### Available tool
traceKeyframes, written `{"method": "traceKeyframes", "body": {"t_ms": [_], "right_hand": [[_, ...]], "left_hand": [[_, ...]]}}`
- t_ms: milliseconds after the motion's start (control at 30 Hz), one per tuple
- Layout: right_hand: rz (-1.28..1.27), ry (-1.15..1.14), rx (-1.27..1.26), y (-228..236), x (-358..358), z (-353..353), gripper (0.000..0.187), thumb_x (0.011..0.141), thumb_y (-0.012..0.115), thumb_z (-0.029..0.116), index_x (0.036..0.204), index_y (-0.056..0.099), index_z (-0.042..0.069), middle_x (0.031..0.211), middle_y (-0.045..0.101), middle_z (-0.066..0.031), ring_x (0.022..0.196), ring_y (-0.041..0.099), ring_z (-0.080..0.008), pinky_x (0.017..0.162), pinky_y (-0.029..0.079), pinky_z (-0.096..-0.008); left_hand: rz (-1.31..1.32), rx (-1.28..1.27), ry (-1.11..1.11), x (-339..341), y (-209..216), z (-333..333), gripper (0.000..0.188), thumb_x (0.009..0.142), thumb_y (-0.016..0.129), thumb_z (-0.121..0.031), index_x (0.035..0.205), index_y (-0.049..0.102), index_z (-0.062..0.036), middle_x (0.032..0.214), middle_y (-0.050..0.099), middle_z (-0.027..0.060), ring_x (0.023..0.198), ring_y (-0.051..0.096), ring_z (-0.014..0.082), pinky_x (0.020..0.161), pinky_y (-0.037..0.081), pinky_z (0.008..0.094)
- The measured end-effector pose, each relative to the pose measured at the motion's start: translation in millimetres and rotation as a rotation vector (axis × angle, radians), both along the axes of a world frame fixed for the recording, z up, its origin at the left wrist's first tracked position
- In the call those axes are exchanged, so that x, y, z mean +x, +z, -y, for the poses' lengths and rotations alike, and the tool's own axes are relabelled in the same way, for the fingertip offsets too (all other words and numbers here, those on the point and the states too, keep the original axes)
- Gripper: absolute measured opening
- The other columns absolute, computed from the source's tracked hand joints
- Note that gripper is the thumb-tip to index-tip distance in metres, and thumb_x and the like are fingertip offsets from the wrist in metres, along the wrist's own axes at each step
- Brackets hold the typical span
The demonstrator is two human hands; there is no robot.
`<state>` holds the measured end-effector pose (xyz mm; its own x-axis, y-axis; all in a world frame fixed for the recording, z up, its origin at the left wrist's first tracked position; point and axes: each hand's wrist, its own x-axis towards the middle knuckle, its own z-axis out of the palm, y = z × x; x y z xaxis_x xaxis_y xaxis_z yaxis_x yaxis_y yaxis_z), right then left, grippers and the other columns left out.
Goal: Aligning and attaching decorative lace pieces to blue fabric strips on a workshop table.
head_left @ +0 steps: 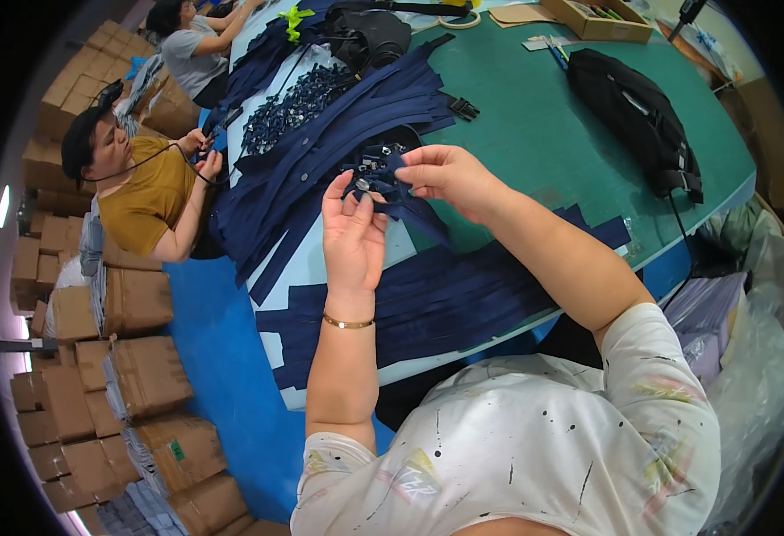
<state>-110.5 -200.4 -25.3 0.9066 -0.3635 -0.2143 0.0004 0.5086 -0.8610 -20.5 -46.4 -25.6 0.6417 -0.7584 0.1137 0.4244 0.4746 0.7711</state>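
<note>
My left hand pinches a navy fabric strip between thumb and fingers. My right hand grips the same strip near its upper end, thumb against forefinger. The strip's tail slants down to the right below my right hand. Just beyond my fingers lies a small heap of dark pieces with shiny metal parts; some overlap my fingertips, so which metal piece belongs to the strip I cannot tell. Long navy strips are layered to the left of and beyond my hands, and more flat navy strips lie nearer to me.
A larger pile of small metal-studded pieces sits farther off on the green-topped table. On the right rests a black bag; a cardboard tray stands behind it. A co-worker works at the left edge. Cardboard boxes line the left.
</note>
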Motion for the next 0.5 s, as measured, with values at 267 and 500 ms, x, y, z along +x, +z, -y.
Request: {"method": "traceKeyframes", "body": {"t_ms": [267, 500], "right_hand": [[0.38, -0.004, -0.327, -5.3, 3.3, -18.0, 0.012, 0.088, 0.062, 0.01, 0.099, 0.059, 0.004, 0.092, 0.063, 0.0, 0.088, 0.059, -0.0064, 0.07, 0.049, -0.0213], [0.185, -0.063, -0.354, 10.7, 0.5, -24.6, 0.015, 0.087, 0.063, 0.01, 0.098, 0.061, 0.001, 0.084, 0.063, -0.0014, 0.074, 0.061, -0.0065, 0.058, 0.049, -0.0195]], "left_hand": [[-0.208, 0.173, 0.188, 24.7, -20.3, -2.3, 0.027, 0.091, 0.052, -0.001, 0.117, 0.05, -0.0065, 0.1, 0.06, 0.0063, 0.089, 0.057, 0.0114, 0.071, 0.047, 0.0225], [0.034, 0.166, 0.027, 10.8, -10.1, 2.4, 0.025, 0.09, 0.054, -0.001, 0.114, 0.055, -0.0066, 0.102, 0.058, 0.0009, 0.089, 0.057, 0.0077, 0.071, 0.044, 0.0187]]}}
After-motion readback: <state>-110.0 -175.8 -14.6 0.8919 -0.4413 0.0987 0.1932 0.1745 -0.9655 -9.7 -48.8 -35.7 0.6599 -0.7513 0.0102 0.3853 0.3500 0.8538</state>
